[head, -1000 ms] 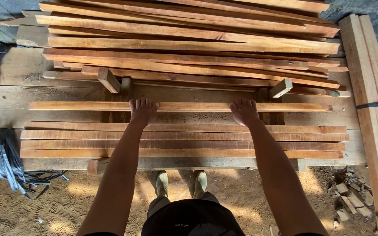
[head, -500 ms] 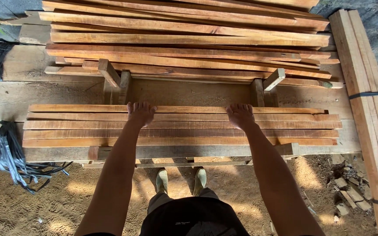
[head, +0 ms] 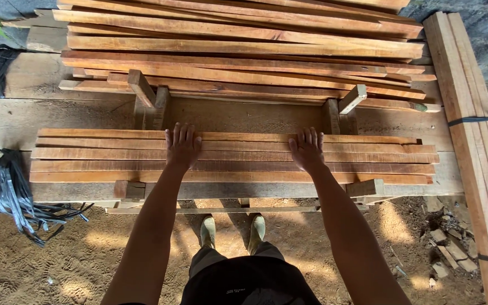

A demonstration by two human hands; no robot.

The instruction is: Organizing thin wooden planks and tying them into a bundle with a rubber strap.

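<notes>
The site was an open-air timber yard: rough slats were stacked on a plank bench, and beneath the bench lay sandy ground.

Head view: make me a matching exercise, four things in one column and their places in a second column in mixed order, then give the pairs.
Things:
1. left hand
2. black strapping bundle
3. strapped lumber stack
4. loose pile of slats

Places:
A. along the right edge, running lengthwise away from the person
B. at the far side of the bench, behind the near row
C. flat on the near row of slats, beside the right hand
D. hanging off the bench's left end onto the sand

Pairs: 1-C, 2-D, 3-A, 4-B
</notes>
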